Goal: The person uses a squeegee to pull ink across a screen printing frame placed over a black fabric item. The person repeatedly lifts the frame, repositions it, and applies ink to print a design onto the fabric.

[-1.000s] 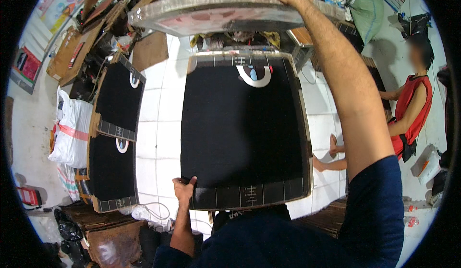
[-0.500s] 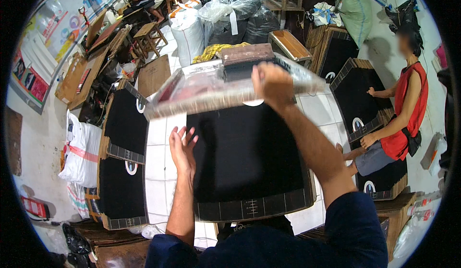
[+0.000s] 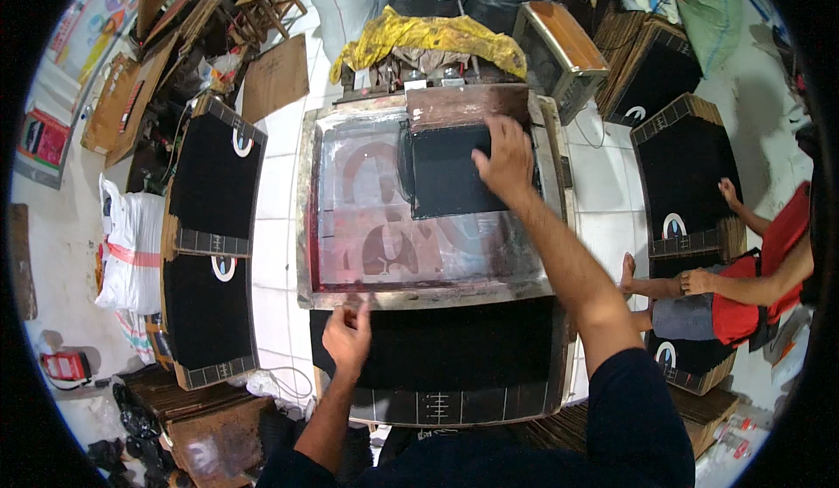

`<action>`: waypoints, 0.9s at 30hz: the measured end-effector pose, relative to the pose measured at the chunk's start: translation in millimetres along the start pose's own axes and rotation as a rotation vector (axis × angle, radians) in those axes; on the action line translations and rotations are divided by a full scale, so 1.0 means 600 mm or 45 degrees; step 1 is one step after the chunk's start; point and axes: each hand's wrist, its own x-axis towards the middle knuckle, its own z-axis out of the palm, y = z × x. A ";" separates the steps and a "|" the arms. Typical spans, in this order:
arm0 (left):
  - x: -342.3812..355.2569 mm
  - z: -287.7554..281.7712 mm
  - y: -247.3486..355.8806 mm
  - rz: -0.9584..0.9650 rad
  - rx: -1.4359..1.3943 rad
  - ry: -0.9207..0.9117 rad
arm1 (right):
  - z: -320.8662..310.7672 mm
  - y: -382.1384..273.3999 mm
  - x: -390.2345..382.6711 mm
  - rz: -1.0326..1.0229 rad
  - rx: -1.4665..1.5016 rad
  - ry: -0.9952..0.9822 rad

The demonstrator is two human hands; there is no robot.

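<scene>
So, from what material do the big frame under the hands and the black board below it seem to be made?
The large stained printing frame looks like worn wood with a translucent mesh panel: designs show through it. The black flat board looks like fabric-covered card with a matte, dull surface, though that is uncertain. The left hand touches the frame's near edge.

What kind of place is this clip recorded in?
Probably a small screen-printing workshop. A framed printing screen lies over a black fabric panel, with the right hand on it, and printed black panels are spread over the tiled floor.
</scene>
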 end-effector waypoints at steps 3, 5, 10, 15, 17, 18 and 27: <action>-0.001 0.054 0.037 0.647 0.146 0.212 | 0.060 0.045 0.123 -0.147 -0.234 -0.072; 0.002 0.091 0.048 0.700 0.251 0.069 | 0.086 0.060 0.173 -0.252 -0.381 -0.219; 0.006 0.122 0.029 0.728 0.256 0.184 | 0.084 0.070 0.198 -0.146 -0.284 -0.749; 0.006 0.118 0.026 0.731 0.302 0.142 | 0.072 0.058 0.170 -0.260 -0.178 -0.278; 0.008 0.118 0.029 0.746 0.324 0.156 | 0.087 0.055 0.161 -0.220 -0.232 -0.329; 0.011 0.119 0.031 0.776 0.305 0.206 | 0.095 0.056 0.163 -0.186 -0.274 -0.377; 0.010 0.120 0.029 0.781 0.306 0.209 | 0.029 0.004 0.028 -0.138 -0.307 -0.461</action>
